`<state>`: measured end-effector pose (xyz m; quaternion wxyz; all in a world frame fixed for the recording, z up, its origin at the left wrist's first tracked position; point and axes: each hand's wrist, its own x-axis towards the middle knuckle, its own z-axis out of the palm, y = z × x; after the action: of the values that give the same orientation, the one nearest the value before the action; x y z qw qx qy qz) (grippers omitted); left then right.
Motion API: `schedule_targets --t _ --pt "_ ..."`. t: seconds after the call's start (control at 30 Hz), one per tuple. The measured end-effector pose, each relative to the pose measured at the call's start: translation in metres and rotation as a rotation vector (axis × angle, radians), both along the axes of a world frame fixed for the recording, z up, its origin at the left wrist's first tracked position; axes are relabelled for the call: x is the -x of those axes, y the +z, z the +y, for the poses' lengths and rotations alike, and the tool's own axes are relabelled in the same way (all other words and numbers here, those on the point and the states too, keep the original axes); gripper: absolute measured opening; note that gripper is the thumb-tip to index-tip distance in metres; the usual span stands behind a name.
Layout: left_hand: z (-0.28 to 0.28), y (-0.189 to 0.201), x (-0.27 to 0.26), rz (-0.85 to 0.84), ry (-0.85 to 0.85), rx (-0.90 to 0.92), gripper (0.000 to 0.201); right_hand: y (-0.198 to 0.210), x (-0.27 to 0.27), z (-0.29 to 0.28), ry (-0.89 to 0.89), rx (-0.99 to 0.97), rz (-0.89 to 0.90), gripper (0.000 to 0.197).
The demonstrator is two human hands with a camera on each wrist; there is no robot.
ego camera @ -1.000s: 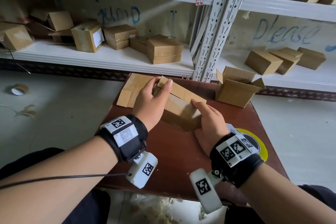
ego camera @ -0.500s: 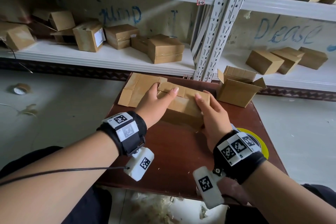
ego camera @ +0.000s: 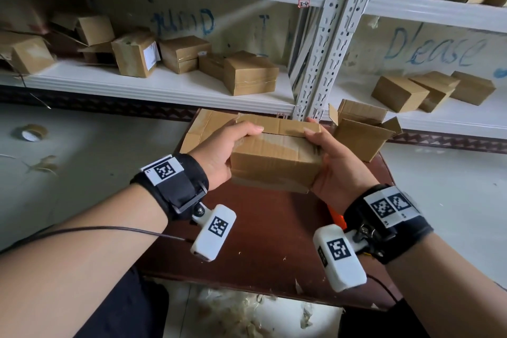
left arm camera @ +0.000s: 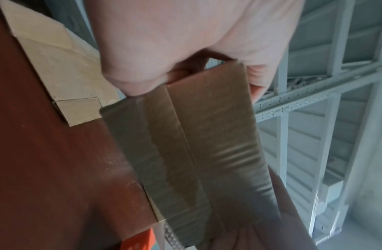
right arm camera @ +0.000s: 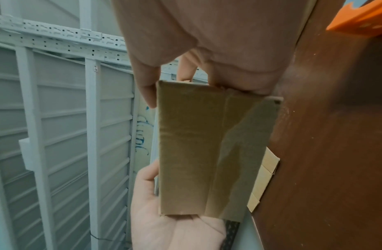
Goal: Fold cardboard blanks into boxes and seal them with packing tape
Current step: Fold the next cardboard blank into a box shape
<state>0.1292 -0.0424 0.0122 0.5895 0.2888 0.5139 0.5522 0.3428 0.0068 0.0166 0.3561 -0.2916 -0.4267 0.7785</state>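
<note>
box (ego camera: pixel 275 158) | flaps folded shut, contents unseen | left hand (ego camera: pixel 223 152), right hand (ego camera: pixel 333 162) grip opposite ends

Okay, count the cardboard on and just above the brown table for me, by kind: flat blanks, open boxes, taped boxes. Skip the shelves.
Flat blank: 1 visible
Open box: 1
Taped box, held between left hand and right hand: 1
Total: 3
</note>
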Motion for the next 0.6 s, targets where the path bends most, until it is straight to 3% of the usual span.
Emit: schedule_targets --t 0.07,0.17,0.27,0.43,0.6 --pt "0.000 -0.003 -0.003 0.091 -0.009 0.034 0.058 -0.008 0.002 0.002 -0.004 0.032 -0.012 0.042" --pt "0.005 -0.012 -0.004 0.136 0.046 0.058 0.102 -0.014 0.005 0.002 -0.015 0.087 -0.002 0.050" --pt "0.006 -0.016 -0.004 0.148 0.079 0.066 0.124 -0.020 0.007 0.004 -0.028 0.144 -0.005 0.054" --pt "0.001 -0.016 -0.010 0.156 0.059 0.126 0.117 -0.027 0.009 0.004 -0.035 0.230 -0.016 0.052" --pt "-0.005 -0.024 -0.007 0.184 0.063 0.151 0.109 -0.039 0.014 -0.005 -0.022 0.213 -0.095 0.024"
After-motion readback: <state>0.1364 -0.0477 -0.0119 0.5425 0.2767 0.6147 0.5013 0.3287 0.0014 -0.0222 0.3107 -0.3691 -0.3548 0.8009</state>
